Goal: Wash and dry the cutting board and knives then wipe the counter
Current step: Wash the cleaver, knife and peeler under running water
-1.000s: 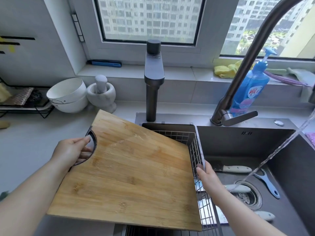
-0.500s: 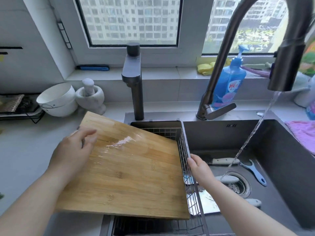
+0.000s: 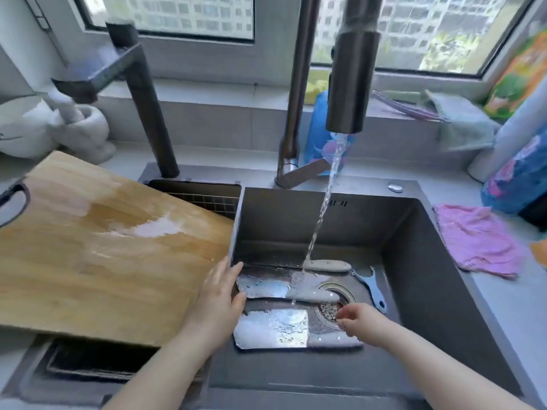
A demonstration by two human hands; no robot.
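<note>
The wet wooden cutting board (image 3: 97,250) lies across the left sink basin, its handle hole at the far left. My left hand (image 3: 219,300) rests with straight fingers on the board's right edge at the sink divider. In the right basin lie three knives: a near cleaver (image 3: 272,328), a second cleaver (image 3: 263,284) under the water stream (image 3: 321,214), and a pale knife handle (image 3: 325,265) behind. My right hand (image 3: 361,321) hovers by the drain (image 3: 331,306) with loosely curled fingers, just above the near cleaver's handle, and nothing shows in it.
The pull-down faucet head (image 3: 352,69) runs water into the sink. A blue peeler (image 3: 370,287) lies right of the drain. A pink cloth (image 3: 479,238) lies on the right counter. A blue soap bottle (image 3: 318,134) and a stone mortar (image 3: 80,128) stand behind.
My left hand left the board's handle hole and moved to its right edge. The board now lies flatter over the left basin. My right hand dropped from the divider into the right basin.
</note>
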